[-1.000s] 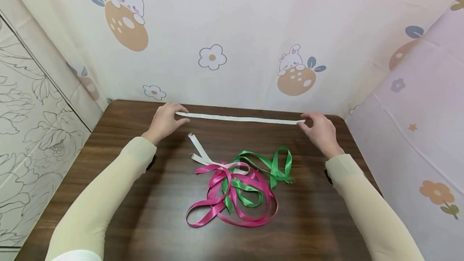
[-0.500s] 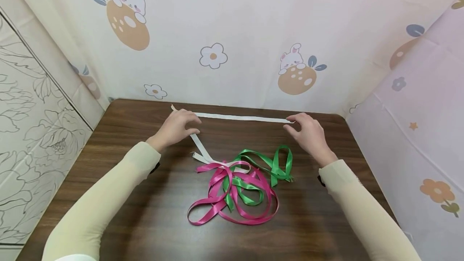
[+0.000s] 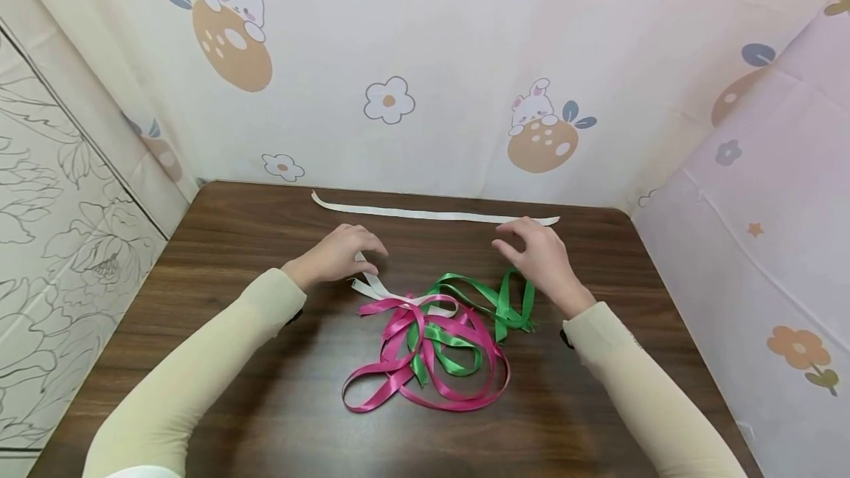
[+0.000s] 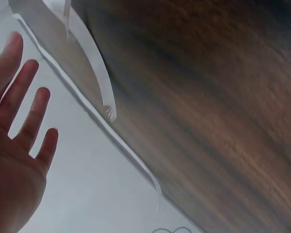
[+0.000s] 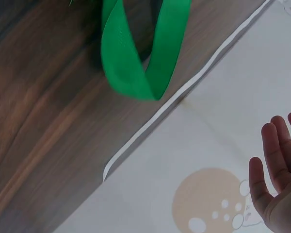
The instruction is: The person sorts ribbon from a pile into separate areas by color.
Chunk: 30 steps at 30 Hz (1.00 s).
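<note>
A white ribbon strip (image 3: 412, 214) lies stretched out near the table's back edge, its left end bent upward. My left hand (image 3: 339, 253) hovers above the frayed end of a second white ribbon (image 3: 376, 288); in the left wrist view its fingers (image 4: 33, 124) are spread and hold nothing. My right hand (image 3: 541, 253) is over the table between the strip and a green ribbon (image 3: 508, 308), its relaxed fingers (image 5: 276, 155) free of anything in the right wrist view. A pink ribbon (image 3: 458, 404) loops through the tangle with the green and white ones.
The dark wooden table (image 3: 279, 404) meets a patterned curtain (image 3: 451, 146) along its back edge. Another curtain (image 3: 764, 242) hangs at the right, and a flower-drawn panel (image 3: 66, 257) stands at the left.
Both hands have let go of the white strip's ends and moved inward and nearer, toward the ribbon tangle. The strip stays lying along the back edge.
</note>
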Tool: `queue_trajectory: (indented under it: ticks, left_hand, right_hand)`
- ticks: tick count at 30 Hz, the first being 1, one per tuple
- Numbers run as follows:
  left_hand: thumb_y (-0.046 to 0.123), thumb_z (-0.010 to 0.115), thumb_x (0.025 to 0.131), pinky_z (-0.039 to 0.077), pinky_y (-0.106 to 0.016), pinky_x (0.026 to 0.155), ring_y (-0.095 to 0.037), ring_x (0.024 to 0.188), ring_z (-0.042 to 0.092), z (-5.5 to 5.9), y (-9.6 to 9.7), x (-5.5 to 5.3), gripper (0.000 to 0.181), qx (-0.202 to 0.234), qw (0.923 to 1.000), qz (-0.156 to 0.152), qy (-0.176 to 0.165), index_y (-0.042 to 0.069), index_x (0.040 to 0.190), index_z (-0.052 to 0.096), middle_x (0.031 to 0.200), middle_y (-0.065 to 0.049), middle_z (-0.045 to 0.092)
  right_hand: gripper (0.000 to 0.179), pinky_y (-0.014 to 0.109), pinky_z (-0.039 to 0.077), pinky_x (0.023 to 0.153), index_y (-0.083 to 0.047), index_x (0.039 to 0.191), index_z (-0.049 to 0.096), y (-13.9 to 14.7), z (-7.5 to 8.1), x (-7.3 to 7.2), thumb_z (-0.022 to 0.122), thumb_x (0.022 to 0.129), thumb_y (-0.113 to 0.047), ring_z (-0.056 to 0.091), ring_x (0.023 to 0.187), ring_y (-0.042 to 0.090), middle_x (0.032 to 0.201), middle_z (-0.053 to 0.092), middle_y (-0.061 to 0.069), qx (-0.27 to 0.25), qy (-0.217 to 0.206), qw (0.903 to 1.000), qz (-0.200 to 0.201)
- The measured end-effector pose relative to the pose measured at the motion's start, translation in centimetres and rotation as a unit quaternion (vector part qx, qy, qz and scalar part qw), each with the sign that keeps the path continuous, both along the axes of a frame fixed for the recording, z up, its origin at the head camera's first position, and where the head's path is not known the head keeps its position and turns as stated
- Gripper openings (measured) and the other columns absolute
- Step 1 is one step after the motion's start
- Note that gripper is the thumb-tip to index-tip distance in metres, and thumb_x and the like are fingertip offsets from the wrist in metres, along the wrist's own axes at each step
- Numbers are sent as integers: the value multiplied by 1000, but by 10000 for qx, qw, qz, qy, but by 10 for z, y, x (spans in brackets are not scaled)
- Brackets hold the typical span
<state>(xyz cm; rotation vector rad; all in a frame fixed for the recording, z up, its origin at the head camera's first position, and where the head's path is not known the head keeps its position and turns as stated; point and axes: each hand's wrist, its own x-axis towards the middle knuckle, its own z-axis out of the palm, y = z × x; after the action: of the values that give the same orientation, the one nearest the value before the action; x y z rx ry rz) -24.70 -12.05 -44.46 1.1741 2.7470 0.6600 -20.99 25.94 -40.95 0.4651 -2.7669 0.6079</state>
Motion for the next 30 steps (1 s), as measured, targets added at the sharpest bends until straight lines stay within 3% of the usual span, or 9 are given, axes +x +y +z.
queue_trajectory:
  ticks: [7, 14, 21, 26, 30]
  left_hand:
    - [28, 82, 87, 42, -53, 109, -26, 123, 63, -11, 4, 4, 36, -268, 9984, -293, -401, 15, 120, 76, 123, 0, 76]
    - [26, 82, 87, 44, -52, 106, -24, 118, 65, -15, 7, 8, 32, -256, 9971, -608, -387, 15, 116, 78, 116, 2, 78]
    - [24, 84, 85, 42, -51, 103, -21, 109, 68, -19, 8, 10, 26, -132, 9965, -647, -505, 15, 109, 80, 104, 5, 79]
    - [21, 83, 87, 52, -42, 95, -16, 95, 70, -20, 8, 9, 15, 60, 9950, -891, -442, 14, 101, 82, 95, 3, 78]
    - [13, 78, 91, 59, -36, 87, -14, 91, 70, -17, 7, 8, 11, 236, 9931, -882, -736, 9, 101, 82, 96, -1, 77]
  right_hand:
    - [27, 49, 56, 81, -12, 115, 76, -16, -6, 7, 78, 93, -26, 69, 95, 29, 114, 75, 8, -43, -158, 9998, 143]
    - [28, 48, 56, 84, -10, 115, 76, -32, -11, 13, 79, 92, -27, 69, 94, 27, 110, 76, 7, -27, -262, 9988, 405]
    - [28, 48, 55, 91, -9, 115, 76, -45, -19, 15, 77, 93, -27, 70, 100, 24, 109, 76, 6, -70, -431, 9972, 601]
    - [26, 47, 56, 91, -11, 114, 76, -56, -22, 18, 77, 94, -28, 71, 97, 22, 107, 76, 4, -74, -487, 9963, 698]
    - [24, 47, 55, 92, -12, 113, 77, -63, -25, 20, 77, 94, -27, 71, 95, 21, 106, 76, 4, -50, -540, 9950, 838]
